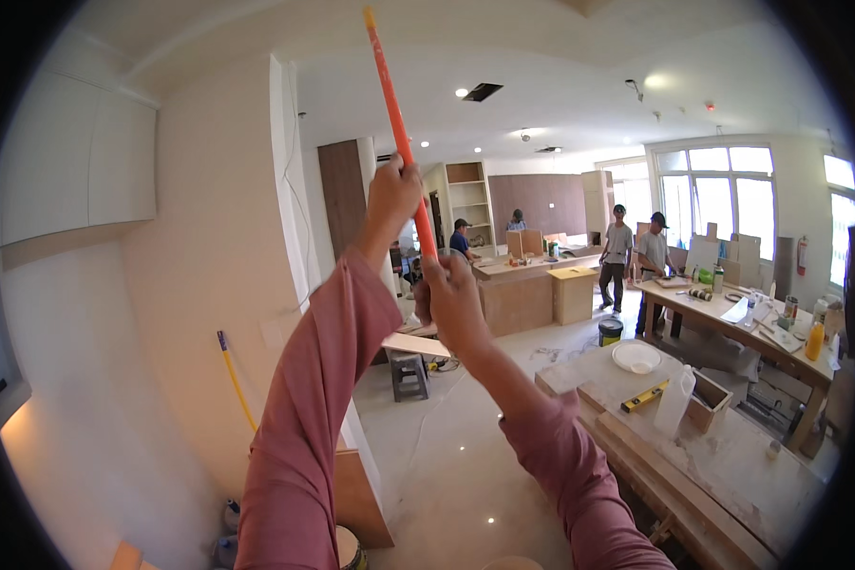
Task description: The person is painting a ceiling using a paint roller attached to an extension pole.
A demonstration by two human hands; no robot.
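A long orange pole (386,85) with pale smears slants up towards the ceiling, its yellowish tip near the upper edge of the view. I cannot see what, if anything, is fitted beyond that tip. My left hand (392,198) is wrapped round the pole's middle, above the other hand. Lower down, my right hand (458,302) grips the same pole, arm stretched forward. Both forearms are in dusty pink sleeves. The pole's lower end is hidden behind my right hand.
At right, a dusty worktable (579,375) carries a white plate (636,357), a yellow spirit level (645,396) and a wooden box (709,399). A grey stool (409,376) stands ahead. Two people (617,249) stand beyond, near another bench (731,318). A yellow pole (236,385) leans on the left wall.
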